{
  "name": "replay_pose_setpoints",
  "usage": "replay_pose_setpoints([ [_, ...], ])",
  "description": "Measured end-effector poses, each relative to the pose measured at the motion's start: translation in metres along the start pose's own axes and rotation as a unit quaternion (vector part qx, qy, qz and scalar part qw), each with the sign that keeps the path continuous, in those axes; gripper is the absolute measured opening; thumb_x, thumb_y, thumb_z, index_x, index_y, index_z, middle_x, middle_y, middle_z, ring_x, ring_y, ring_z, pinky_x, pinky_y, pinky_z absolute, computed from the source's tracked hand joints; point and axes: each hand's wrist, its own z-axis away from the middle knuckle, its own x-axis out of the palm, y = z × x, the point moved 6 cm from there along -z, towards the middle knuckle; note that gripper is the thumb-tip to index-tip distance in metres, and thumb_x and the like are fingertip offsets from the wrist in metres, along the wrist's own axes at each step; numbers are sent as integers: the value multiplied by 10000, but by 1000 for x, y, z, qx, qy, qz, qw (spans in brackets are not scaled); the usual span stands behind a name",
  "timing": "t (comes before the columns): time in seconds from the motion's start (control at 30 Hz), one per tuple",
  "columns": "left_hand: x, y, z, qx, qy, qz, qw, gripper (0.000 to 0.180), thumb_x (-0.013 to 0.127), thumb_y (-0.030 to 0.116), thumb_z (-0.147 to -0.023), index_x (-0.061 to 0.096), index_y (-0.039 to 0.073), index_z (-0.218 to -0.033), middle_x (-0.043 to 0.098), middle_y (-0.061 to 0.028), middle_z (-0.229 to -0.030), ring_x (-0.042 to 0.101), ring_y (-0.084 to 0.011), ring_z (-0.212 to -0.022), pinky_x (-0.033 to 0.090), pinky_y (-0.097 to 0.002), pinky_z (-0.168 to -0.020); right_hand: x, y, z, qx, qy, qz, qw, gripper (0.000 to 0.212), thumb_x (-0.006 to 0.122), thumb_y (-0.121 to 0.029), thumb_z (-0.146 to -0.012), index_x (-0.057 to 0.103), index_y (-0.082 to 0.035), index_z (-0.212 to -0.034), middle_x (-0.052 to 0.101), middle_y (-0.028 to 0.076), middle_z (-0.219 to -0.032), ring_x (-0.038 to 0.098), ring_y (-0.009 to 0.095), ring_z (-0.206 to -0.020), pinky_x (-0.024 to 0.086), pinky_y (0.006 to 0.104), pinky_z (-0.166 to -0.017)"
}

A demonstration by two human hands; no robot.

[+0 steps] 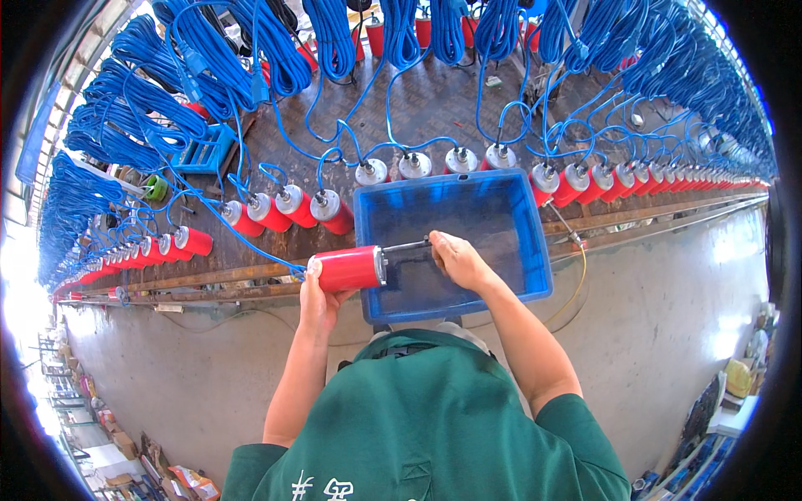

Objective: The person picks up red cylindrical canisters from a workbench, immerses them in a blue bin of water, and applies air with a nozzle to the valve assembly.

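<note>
My left hand (pixel 322 296) grips the rear of a red cylinder (pixel 347 269) that looks like a small motor or pump housing, held level over the near left side of a blue plastic crate (pixel 539 242). A blue cable runs from the cylinder's left end. Its metal end cap faces right, toward my right hand (pixel 458 260). That hand is closed around the far end of a thin metal rod (pixel 406 246), whose other end meets the cap. Whether the rod is a tool or a part of the cylinder, I cannot tell. Some of the crate is hidden by my hand and the cylinder.
Red cylinders with grey caps (pixel 334 210) line the bench edge on both sides of the crate, wired by blue cables. Bundled blue cable coils (pixel 401 33) stand behind. Right of the crate lies an air gun (pixel 571 230) with a yellow hose (pixel 582 275). A small blue basket (pixel 207 150) stands left.
</note>
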Motion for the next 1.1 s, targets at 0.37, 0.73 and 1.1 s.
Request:
replay_pose_setpoints([
  [0.37,2,0,-3,2,-4,5,1000,622,571,586,-1058,567,53,-1379,723,-174,-1290,754,-328,-1135,660,-521,-944,-5,13,-8,14,-14,-4,1000,413,572,-426,-1130,580,-39,-986,621,50,-735,618,186,-709,505,369,-662],
  [0.73,9,3,-3,8,-7,3,1000,571,578,570,-1055,569,90,-1365,715,-167,-1301,742,-337,-1156,654,-533,-940,0,-14,-10,41,26,-125,991,273,609,-259,-1119,720,-18,-1189,676,15,-775,623,92,-656,478,276,-575],
  [1.1,1,-3,-5,9,28,15,999,532,563,492,-1078,598,33,-1345,741,-174,-1238,767,-328,-1079,661,-513,-885,-6,-25,-11,-140,-21,52,989,345,661,-299,-1090,699,-13,-1280,736,135,-1025,708,210,-858,568,347,-752],
])
